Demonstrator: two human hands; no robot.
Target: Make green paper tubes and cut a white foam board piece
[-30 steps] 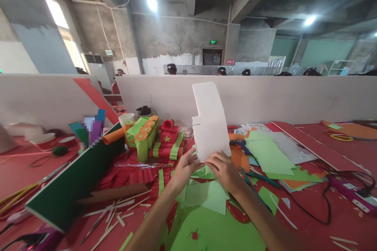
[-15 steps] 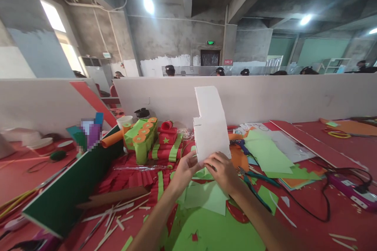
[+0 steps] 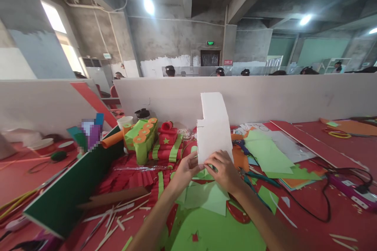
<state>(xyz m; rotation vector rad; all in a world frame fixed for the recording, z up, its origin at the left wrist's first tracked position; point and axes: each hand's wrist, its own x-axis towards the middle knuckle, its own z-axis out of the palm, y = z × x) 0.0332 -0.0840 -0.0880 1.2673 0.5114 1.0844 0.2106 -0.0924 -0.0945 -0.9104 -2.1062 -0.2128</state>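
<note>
A white board (image 3: 216, 135) stood upright in the air above the red surface (image 3: 312, 225), between its near and far edges, in front of the pale partition (image 3: 273, 98) along the far edge. The left hand (image 3: 186, 169) gripped it narrowly by the lower left corner, thumb near the bottom edge; the right hand (image 3: 221, 169) pinched that same edge just beside it. Below lay a green sheet (image 3: 218, 233), toward the near edge.

The board looked light and stiff enough to hold itself up, though it curved slightly toward the top (perhaps thin foam or card, hard to tell), and it would probably crease if squeezed. It seemed best taken flat between thumb and fingers, low and wide, away from the notch in its left side.

It bore short dark pen strokes and no readable lettering. On the far wall, a lit green sign (image 3: 210, 43) and a red sign (image 3: 228, 62) carried characters too small to read surely.
</note>
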